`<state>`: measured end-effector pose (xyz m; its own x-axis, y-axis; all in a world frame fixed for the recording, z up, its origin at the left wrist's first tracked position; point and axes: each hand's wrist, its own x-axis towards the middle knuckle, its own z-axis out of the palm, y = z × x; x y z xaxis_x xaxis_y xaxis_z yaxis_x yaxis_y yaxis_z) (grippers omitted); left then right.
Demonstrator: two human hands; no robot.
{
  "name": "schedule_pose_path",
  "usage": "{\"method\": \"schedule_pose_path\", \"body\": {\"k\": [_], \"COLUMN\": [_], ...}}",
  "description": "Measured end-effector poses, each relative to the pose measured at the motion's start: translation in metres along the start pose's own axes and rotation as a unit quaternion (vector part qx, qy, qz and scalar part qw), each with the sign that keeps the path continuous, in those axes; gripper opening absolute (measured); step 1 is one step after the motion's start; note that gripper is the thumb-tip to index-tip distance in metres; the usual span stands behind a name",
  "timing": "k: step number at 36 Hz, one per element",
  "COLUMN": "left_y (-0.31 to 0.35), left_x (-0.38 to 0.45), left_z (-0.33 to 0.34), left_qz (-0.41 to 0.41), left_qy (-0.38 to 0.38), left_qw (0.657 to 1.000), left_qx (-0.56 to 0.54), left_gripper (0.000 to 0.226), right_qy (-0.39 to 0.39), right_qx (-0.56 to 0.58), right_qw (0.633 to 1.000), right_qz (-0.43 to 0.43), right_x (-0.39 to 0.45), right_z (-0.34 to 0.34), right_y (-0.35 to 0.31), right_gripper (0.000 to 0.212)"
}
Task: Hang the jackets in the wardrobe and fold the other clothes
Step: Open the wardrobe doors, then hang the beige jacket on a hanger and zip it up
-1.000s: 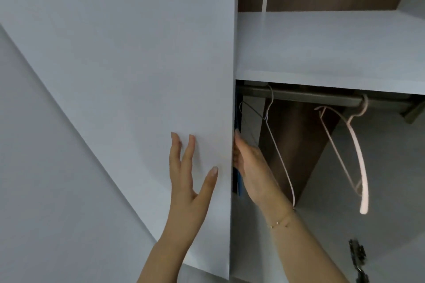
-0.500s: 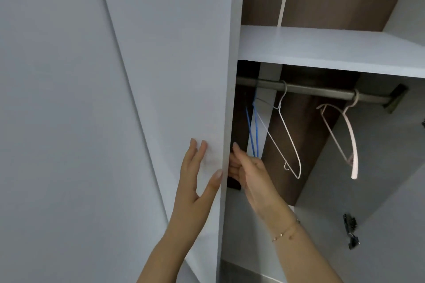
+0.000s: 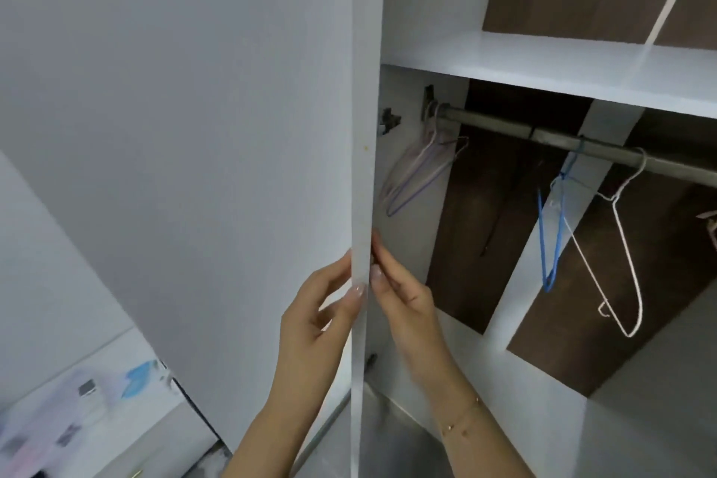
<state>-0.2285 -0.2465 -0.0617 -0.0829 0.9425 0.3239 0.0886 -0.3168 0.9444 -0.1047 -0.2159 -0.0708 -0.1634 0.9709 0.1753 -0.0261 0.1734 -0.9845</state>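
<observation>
Only one view is given, taken from a head-worn, wide-angle camera. It is aimed forward and tilted upward into an open wardrobe, seen from close range. The door (image 3: pixel 232 128) edge is set almost edge-on down the centre of the frame, with both hands at it low in the centre. The rail (image 3: pixel 582 145) is seen from below at the upper right, under the shelf (image 3: pixel 543 66). Straight lines are bowed toward the frame edges.

A home bedroom, it's looking like — a white wardrobe (image 3: pixel 364 128) standing open, wire hangers (image 3: pixel 551 237) dangling on its rail (image 3: pixel 605 149).
</observation>
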Motion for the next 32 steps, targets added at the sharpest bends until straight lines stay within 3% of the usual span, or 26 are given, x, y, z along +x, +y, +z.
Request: {"method": "schedule_pose_path", "body": {"k": [10, 19, 32], "left_y": [-0.011, -0.022, -0.043], "left_x": [0.009, 0.033, 0.073], "left_z": [-0.02, -0.022, -0.06], "left_qz": [0.005, 0.015, 0.0], "left_qy": [0.195, 0.376, 0.428], "left_qw": [0.98, 0.926, 0.901], "left_qx": [0.025, 0.027, 0.065], "left_gripper": [0.016, 0.016, 0.024], "right_qy": [-0.077, -0.06, -0.014], "right_qx": [-0.013, -0.166, -0.236], "right_qw": [0.989, 0.947, 0.923], "right_qz": [-0.123, -0.268, -0.303], "right_x": [0.058, 0.113, 0.151], "right_z": [0.023, 0.049, 0.09], "right_y": [0.008, 0.023, 0.04], "right_gripper": [0.068, 0.088, 0.086]}}
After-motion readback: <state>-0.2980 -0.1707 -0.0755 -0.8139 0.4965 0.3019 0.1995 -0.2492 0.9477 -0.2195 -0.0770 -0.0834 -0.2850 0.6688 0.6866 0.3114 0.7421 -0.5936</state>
